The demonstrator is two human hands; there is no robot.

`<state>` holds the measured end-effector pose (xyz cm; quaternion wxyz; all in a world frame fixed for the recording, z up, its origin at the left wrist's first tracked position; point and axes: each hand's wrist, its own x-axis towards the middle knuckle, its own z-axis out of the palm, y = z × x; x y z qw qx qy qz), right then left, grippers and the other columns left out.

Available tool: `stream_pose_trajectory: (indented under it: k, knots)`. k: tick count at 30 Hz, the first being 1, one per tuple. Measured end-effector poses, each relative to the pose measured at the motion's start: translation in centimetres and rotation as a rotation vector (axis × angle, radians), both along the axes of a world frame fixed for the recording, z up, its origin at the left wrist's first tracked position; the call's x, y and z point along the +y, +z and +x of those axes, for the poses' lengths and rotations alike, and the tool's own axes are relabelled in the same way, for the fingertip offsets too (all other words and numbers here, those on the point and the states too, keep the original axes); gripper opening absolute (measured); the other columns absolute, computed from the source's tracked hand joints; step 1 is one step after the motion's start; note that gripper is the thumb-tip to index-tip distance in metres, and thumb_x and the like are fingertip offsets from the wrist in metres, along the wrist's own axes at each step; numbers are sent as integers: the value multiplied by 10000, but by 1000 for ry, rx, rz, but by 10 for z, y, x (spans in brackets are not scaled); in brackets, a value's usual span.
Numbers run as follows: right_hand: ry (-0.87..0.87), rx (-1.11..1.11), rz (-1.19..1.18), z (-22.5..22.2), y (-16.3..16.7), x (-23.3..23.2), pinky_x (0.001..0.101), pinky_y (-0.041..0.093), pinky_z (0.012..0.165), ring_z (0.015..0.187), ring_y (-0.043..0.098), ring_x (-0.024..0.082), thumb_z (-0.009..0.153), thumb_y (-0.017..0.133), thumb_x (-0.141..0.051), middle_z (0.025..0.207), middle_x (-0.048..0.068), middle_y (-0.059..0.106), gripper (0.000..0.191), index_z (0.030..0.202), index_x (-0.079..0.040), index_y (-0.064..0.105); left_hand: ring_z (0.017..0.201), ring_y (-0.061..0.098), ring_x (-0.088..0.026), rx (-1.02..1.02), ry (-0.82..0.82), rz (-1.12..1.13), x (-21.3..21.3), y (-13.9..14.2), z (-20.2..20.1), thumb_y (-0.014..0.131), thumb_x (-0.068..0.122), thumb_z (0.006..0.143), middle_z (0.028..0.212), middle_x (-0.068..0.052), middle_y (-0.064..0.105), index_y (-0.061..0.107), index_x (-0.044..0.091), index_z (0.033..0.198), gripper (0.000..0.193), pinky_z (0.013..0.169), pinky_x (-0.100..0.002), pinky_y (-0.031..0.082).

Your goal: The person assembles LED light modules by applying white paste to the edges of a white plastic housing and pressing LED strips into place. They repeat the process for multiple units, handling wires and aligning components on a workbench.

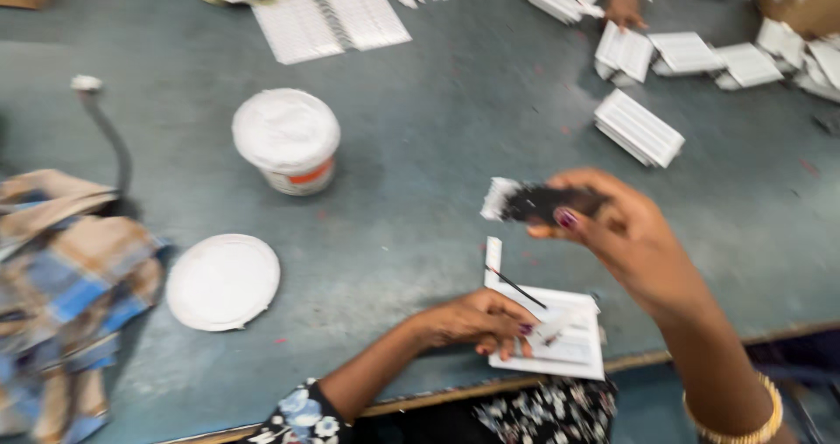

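Observation:
My right hand (617, 225) is raised above the grey-green table and grips a dark brush (547, 203) whose white, paste-covered tip points left. My left hand (477, 321) rests near the table's front edge, fingers pressed on a white folded card piece (569, 343) that has a thin dark line across it. An open white tub of white paste (287, 139) stands to the left, and its round white lid (223, 281) lies flat nearer to me.
Stacks of white folded pieces (639, 129) lie at the back right, where another person's hand (624, 6) reaches in. White sheets (328, 20) sit at the back. A checked cloth (61, 278) and a bent metal rod (105, 129) are at the left.

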<state>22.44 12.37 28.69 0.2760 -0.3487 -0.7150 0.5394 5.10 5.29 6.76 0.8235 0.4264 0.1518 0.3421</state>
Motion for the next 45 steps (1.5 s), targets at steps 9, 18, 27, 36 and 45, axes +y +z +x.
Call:
stream_pose_trajectory:
  k: [9, 18, 27, 36, 45]
  knots:
    - [-482, -45, 479, 89, -95, -140, 387, 526, 1112, 1223, 699, 297, 959, 541, 118, 1276, 214, 715, 324, 1247, 47, 672, 684, 724, -136, 63, -10, -8, -13, 28, -3, 653, 129, 988, 1015, -194, 754, 601, -119, 1365, 454, 477, -177, 508]
    - [-593, -272, 790, 67, -131, -157, 417, 510, 1114, 1242, 687, 350, 821, 561, 202, 1178, 191, 731, 354, 1103, 52, 714, 662, 739, -163, 98, 9, -4, -16, 32, 1, 658, 89, 972, 1009, -211, 764, 618, -114, 1355, 435, 445, -184, 494]
    - [-480, -365, 875, 67, -123, -142, 404, 526, 1081, 1210, 695, 332, 814, 544, 209, 1152, 159, 738, 375, 1083, 28, 732, 647, 740, -144, 132, -12, 20, -15, 38, 3, 660, 151, 984, 965, -154, 761, 654, -69, 1307, 391, 432, -179, 476]
    - [-448, -448, 841, 66, -106, -147, 408, 526, 1076, 1205, 689, 320, 786, 576, 191, 1142, 159, 736, 380, 1088, 27, 738, 654, 730, -119, 95, 3, 38, -17, 39, 2, 663, 151, 975, 979, -147, 773, 659, -44, 1318, 395, 443, -169, 467]
    - [-294, -491, 897, 70, -70, -125, 399, 553, 1032, 1166, 699, 309, 784, 553, 200, 1119, 128, 740, 386, 1061, 7, 739, 647, 730, -124, 156, -10, 50, -16, 40, 4, 666, 138, 969, 975, -146, 773, 655, -26, 1320, 388, 432, -177, 461]
